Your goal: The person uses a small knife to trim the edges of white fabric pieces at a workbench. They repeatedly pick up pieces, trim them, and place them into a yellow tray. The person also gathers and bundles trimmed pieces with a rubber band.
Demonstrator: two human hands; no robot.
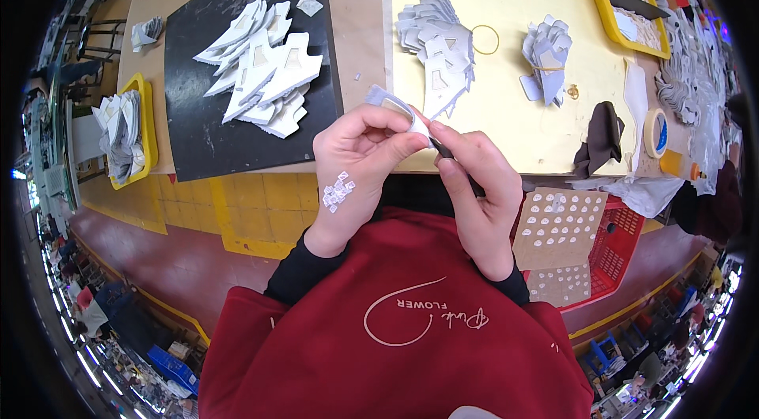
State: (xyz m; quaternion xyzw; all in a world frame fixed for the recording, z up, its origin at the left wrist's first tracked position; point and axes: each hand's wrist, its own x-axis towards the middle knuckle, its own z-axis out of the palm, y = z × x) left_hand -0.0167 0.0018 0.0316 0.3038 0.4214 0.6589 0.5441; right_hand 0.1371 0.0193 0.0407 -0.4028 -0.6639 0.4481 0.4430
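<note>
Between the thumb and fingers of my left hand (356,146) is a curled grey-and-white shoe upper piece (392,105). A cluster of small white stickers (337,192) is stuck on the back of that hand near the wrist. My right hand (481,178) is closed on a slim dark tool (441,149), whose tip meets the lower end of the piece; its exact kind is hidden by the fingers. Both hands are close together above the table's near edge. Ahead lies a fanned stack of similar pieces (447,63), next to a yellow rubber band (485,39).
At left, a black board (186,115) bears a loose pile of white pieces (265,67). A banded bundle (545,63), dark cloth (601,138) and tape roll (655,133) lie rightward. Yellow trays (146,130) stand at both sides. A red crate (624,241) with dotted cardboard (560,217) sits lower right.
</note>
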